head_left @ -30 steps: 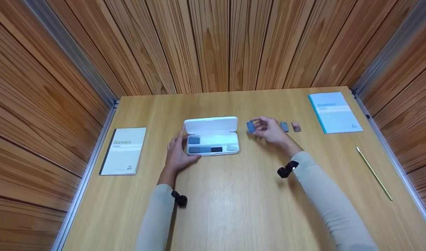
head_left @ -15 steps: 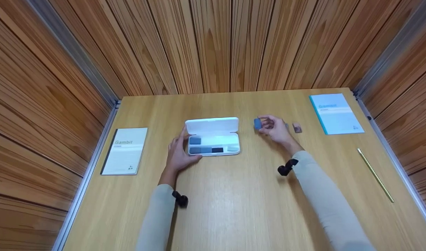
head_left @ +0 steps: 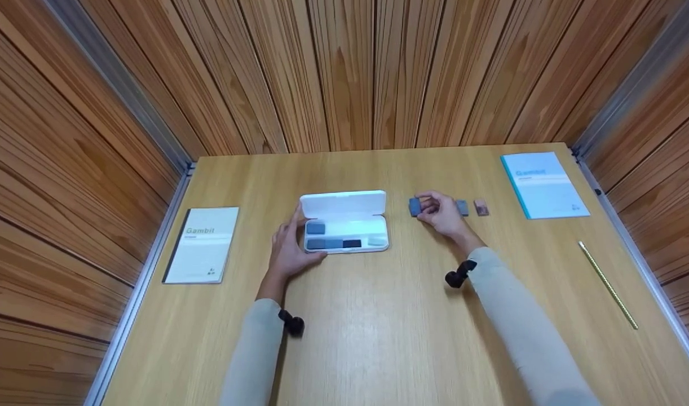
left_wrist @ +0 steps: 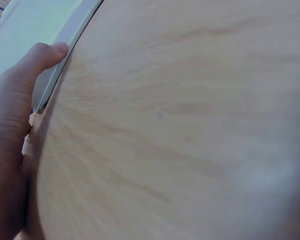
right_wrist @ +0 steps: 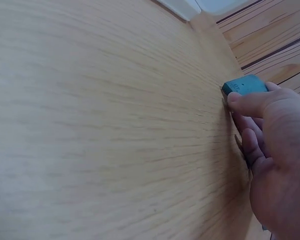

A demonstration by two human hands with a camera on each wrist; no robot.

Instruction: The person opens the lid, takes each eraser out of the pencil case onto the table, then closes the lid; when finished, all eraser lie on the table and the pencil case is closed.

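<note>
An open white case [head_left: 344, 221] lies mid-table, with several small grey and dark blocks in its tray. My left hand [head_left: 288, 248] rests against the case's left end, fingers fairly straight, thumb on its front edge [left_wrist: 49, 85]. My right hand [head_left: 441, 213] pinches a small blue-grey block [head_left: 415, 206] down at the tabletop just right of the case; in the right wrist view the thumb lies along that block [right_wrist: 244, 85]. A grey block [head_left: 462, 207] and a brownish block [head_left: 480, 207] lie right of that hand.
A white "Gambit" booklet [head_left: 201, 243] lies at the left, and a blue-edged booklet [head_left: 543, 184] at the far right. A thin yellow stick [head_left: 607, 283] lies near the right edge. Wood-panel walls and metal rails enclose the table [head_left: 378, 338].
My right hand has carried the blue-grey block away from the case and lowered it to the tabletop. The left hand stays on the case.
</note>
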